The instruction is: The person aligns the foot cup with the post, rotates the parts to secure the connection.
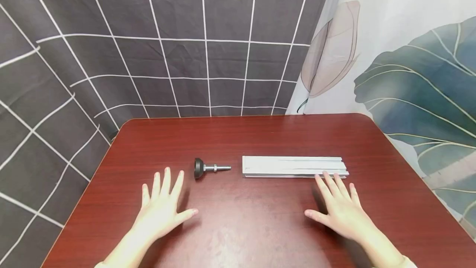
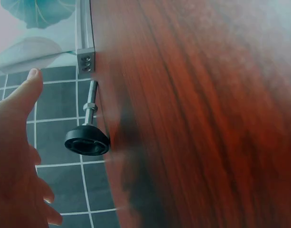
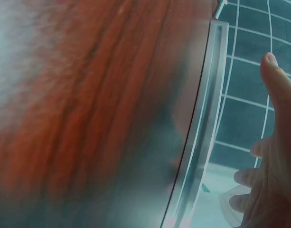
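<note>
A leveling foot (image 1: 208, 168) with a round black base and a threaded metal stem lies on its side near the table's middle, stem toward the right. To its right lies a silver aluminum profile (image 1: 290, 166) with grooves along its length. In the left wrist view, the end face of the profile (image 2: 86, 62) shows several holes. My left hand (image 1: 160, 214) is spread flat-fingered, left of and nearer than the leveling foot, apart from it. My right hand (image 1: 343, 214) has straight, spread fingers; its fingertips overlap the profile's near right edge in the head view. Neither hand holds anything.
Both parts lie on a reddish-brown wooden table (image 1: 238, 226) with rounded far corners. A dark grey cloth (image 1: 186, 61) with white grid lines hangs behind and at the left. A white curtain (image 1: 375, 32) with leaf prints hangs at the right.
</note>
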{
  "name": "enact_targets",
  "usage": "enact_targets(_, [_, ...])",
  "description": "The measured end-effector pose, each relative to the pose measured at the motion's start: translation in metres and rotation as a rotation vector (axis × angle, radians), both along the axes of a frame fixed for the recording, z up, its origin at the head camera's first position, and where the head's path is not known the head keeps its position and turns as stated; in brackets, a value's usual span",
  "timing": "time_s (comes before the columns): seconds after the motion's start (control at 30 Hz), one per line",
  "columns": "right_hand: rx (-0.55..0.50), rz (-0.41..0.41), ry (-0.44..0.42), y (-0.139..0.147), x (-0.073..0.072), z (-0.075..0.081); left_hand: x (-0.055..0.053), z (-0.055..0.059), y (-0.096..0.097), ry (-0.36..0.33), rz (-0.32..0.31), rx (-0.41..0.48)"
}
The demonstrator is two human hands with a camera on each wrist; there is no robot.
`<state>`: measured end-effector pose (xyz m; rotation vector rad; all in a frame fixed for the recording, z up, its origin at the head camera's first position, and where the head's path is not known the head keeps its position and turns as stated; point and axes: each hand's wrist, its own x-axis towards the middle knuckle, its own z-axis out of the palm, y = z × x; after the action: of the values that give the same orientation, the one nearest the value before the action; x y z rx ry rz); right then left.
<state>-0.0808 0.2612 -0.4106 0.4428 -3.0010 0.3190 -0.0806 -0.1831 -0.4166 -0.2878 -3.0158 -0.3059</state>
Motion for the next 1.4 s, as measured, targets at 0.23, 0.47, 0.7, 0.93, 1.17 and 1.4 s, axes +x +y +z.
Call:
enact_targets(0.23, [0.02, 0.076, 0.018, -0.012, -0.014, 0.006, -0.003, 0.004, 0.003, -0.02, 0.001, 0.008])
enact_targets(0.47, [0.035, 0.149, -0.015, -0.03, -0.034, 0.008, -0.006, 0.005, 0.007, -0.014, -0.01, 0.005])
enact_targets(0.7, [0.026, 0.166, -0.042, -0.041, -0.052, 0.001, -0.012, 0.004, 0.011, -0.021, -0.022, 0.001])
enact_targets(0.93, [0.012, 0.181, -0.008, -0.049, -0.071, -0.005, -0.019, 0.003, 0.014, -0.02, -0.028, -0.004])
enact_targets(1.17, [0.029, 0.211, 0.01, -0.058, -0.09, -0.01, -0.019, 0.002, 0.015, -0.035, -0.031, -0.007])
enact_targets(1.4, [0.029, 0.23, -0.019, -0.067, -0.105, -0.016, -0.019, 0.002, 0.015, -0.033, -0.033, -0.002])
